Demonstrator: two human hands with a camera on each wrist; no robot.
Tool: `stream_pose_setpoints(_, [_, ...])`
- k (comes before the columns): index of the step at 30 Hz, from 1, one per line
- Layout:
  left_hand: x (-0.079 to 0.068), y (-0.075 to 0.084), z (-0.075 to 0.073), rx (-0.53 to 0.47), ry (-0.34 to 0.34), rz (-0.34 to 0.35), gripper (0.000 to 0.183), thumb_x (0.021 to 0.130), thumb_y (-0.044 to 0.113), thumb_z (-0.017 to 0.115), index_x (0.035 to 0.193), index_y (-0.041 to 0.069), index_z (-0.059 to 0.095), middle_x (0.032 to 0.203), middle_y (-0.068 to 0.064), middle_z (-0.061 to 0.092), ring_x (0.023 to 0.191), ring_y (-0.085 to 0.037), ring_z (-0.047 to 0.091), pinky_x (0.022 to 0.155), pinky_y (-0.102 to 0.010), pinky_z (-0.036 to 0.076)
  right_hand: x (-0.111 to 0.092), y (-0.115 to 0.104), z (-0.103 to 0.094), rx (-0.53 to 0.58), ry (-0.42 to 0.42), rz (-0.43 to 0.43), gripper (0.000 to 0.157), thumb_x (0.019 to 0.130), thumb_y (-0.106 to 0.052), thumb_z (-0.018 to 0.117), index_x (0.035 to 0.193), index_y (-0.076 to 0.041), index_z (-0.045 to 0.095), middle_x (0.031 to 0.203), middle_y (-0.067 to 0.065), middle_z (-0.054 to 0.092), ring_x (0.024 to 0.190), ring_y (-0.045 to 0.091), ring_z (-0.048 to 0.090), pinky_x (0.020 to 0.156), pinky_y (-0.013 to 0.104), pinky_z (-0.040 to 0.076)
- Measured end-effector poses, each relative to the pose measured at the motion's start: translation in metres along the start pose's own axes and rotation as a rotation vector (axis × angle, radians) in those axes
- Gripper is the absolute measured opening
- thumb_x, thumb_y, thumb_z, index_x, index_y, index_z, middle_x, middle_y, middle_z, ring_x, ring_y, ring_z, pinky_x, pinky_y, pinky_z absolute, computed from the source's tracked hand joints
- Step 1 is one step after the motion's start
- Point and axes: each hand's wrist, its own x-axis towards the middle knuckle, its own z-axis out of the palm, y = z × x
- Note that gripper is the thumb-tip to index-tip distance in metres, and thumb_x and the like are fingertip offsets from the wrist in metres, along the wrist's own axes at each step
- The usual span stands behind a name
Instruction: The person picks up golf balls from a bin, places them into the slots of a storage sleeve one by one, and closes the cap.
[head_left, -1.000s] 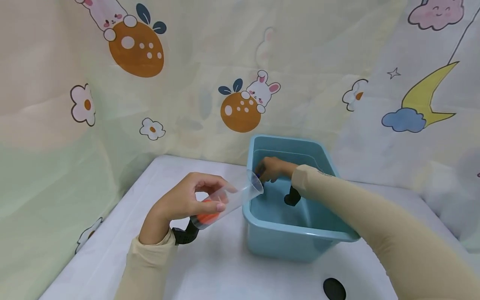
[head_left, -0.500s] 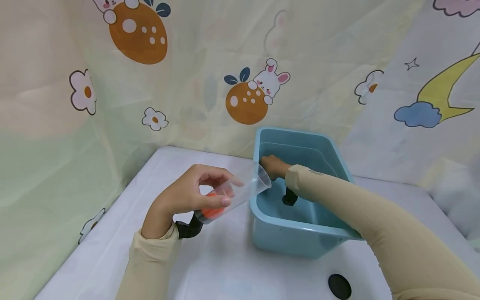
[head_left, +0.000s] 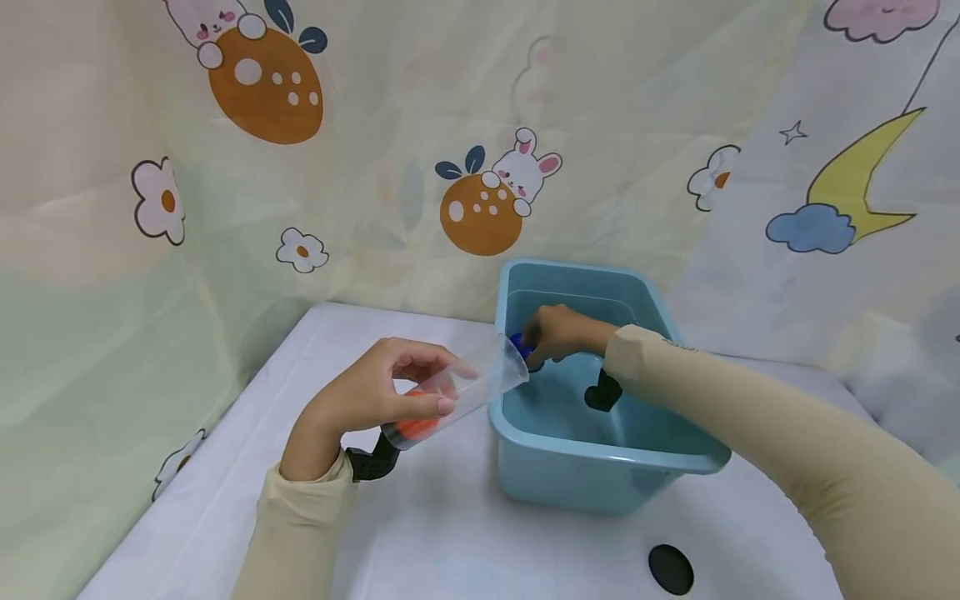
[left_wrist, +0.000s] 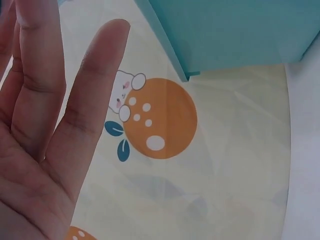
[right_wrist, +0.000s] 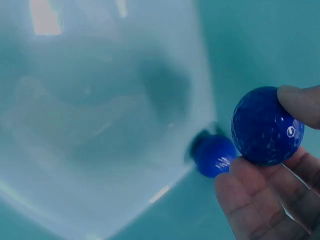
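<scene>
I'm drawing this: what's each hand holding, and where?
Left hand: the clear tube, by its middle. Right hand: a blue ball, pinched by opposite sides.

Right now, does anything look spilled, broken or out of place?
Nothing looks spilled or broken. The tube leans, but the left hand grips it. Only the black disc seems stray, lying by itself on the white cloth.

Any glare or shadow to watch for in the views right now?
Right wrist: glare patches on the bin, dark shadow beside the lower ball, small highlights on the held ball. Head: evenly lit, though the clear tube shows faintly. Left wrist: the left hand looks dim.
</scene>
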Motion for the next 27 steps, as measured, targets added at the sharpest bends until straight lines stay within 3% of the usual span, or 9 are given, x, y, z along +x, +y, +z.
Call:
stream_pose_setpoints(7, [-0.001,-0.001,0.001,0.000,-0.011,-0.027,0.033,0.094,0.018,0.073,0.122,0.003,0.079,0.097,-0.002,0.077,0.084,-0.024,0.071,0.079,-0.030,0.058,-0.032,-0.006,-0.014,0.038,0.050,-0.090,0.038,0.093,-0.011,0.085,0.128,0.000,0.075,0.127,0.018,0.075,0.108,0.030,0.076,0.088,0.041,0.065])
stream_pose_setpoints(16, [-0.001,0.002,0.006,-0.035,-0.024,-0.056,0.032,0.096,0.013,0.072,0.124,-0.002,0.077,0.092,-0.002,0.074,0.082,-0.023,0.069,0.075,-0.029,0.058,-0.070,-0.016,-0.031,0.049,0.103,-0.200,0.035,0.093,-0.011,0.085,0.125,0.000,0.076,0.123,0.018,0.077,0.111,0.035,0.077,0.091,0.046,0.064])
stream_pose_setpoints(27, [0.002,0.002,0.008,0.044,-0.014,-0.057,0.030,0.097,0.017,0.071,0.123,0.005,0.079,0.093,-0.001,0.073,0.085,-0.024,0.068,0.073,-0.032,0.057,-0.107,-0.026,-0.048,0.125,0.129,-0.280,0.036,0.094,-0.013,0.085,0.125,0.001,0.075,0.121,0.016,0.077,0.108,0.034,0.078,0.088,0.045,0.065])
